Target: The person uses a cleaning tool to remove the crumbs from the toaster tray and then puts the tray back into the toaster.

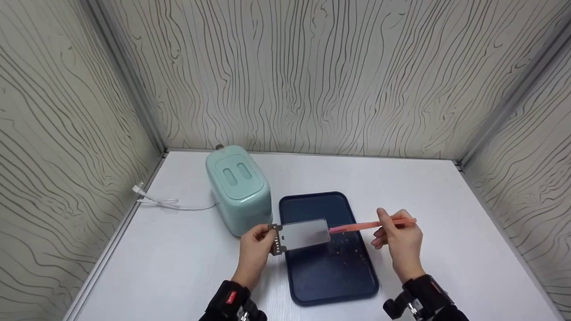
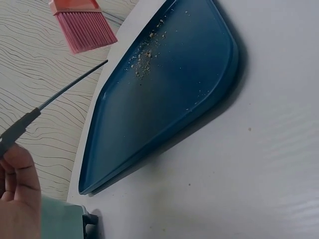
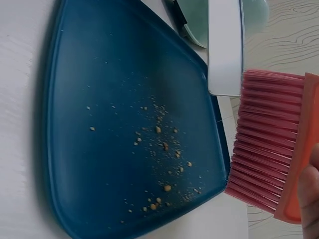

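Note:
My left hand (image 1: 254, 256) pinches a flat metal crumb tray (image 1: 303, 235) by its dark slotted end, holding it level over a navy tray (image 1: 323, 285). In the left wrist view the crumb tray (image 2: 70, 88) shows nearly edge-on. Fingers of my right hand (image 1: 403, 245) grip a brush (image 1: 361, 226) with an orange handle. Its pink bristles (image 3: 266, 139) are right at the far end of the crumb tray (image 3: 225, 55) in the right wrist view. Below, light brown crumbs (image 3: 164, 145) lie scattered on the navy tray's surface.
A mint green toaster (image 1: 238, 183) with its top covered stands left of the navy tray, close to my left hand. Its white cord and plug (image 1: 165, 202) trail toward the left edge of the white table (image 1: 187, 263). Wood-patterned panels (image 1: 303, 80) enclose the back and sides.

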Demonstrator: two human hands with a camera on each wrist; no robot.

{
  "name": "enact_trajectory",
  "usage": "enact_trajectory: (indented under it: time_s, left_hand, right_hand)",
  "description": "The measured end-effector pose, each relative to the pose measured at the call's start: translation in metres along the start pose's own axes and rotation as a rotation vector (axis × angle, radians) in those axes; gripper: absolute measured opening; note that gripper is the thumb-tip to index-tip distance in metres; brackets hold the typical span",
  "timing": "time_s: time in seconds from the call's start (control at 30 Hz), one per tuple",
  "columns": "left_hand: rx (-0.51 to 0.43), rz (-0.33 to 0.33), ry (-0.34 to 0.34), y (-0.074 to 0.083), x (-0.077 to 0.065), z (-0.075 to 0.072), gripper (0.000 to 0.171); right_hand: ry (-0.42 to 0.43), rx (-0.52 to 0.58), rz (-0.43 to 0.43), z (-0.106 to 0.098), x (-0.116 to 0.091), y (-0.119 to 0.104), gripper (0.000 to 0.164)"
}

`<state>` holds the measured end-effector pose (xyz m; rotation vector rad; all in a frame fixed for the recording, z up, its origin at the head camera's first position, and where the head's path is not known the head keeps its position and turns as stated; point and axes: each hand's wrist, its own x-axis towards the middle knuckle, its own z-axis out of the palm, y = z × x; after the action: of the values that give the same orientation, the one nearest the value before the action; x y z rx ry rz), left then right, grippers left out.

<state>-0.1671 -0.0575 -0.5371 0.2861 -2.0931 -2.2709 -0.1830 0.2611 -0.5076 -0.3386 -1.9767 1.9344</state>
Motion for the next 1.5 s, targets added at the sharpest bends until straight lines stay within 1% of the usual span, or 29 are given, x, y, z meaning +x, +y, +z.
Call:
enact_trajectory:
  time_s: [0.17,0.4,0.53,0.7,0.83,0.9,1.1,1.23,1.33,1.5]
  left_hand:
    - [-0.017,-0.014,-0.006,-0.001,0.001,0.0,0.017]
    - [0.001,-0.007,0.008,0.0,0.0,0.0,0.016]
    - [-0.006,0.0,0.008,0.001,-0.002,0.001,0.016]
    - [-0.003,0.0,0.001,0.0,-0.002,0.0,0.017]
    - [0.004,-0.002,-0.005,-0.001,-0.002,-0.001,0.018]
    - [0.004,-0.003,-0.003,-0.001,-0.001,-0.001,0.018]
    - [0.008,0.0,0.009,-0.001,-0.002,-0.001,0.016]
    - [0.012,0.003,0.009,-0.001,-0.002,-0.001,0.016]
    - [0.019,0.005,0.009,-0.001,-0.002,-0.002,0.016]
    - [0.02,0.008,0.017,-0.002,-0.002,-0.002,0.016]
  right_hand:
    - [0.027,0.014,-0.041,-0.007,0.006,-0.005,0.047]
    - [0.056,0.007,-0.038,-0.014,0.011,-0.009,0.047]
    - [0.067,-0.006,-0.043,-0.017,0.014,-0.01,0.047]
    - [0.092,0.009,-0.052,-0.024,0.021,-0.007,0.045]
    - [0.122,0.05,-0.047,-0.031,0.025,-0.003,0.043]
    - [0.135,0.053,-0.044,-0.034,0.026,0.0,0.043]
    - [0.177,-0.03,-0.032,-0.044,0.029,0.006,0.044]
    - [0.213,-0.045,-0.01,-0.052,0.032,0.011,0.045]
    - [0.239,-0.071,0.024,-0.061,0.033,0.014,0.044]
    - [0.263,-0.087,0.05,-0.072,0.037,0.025,0.045]
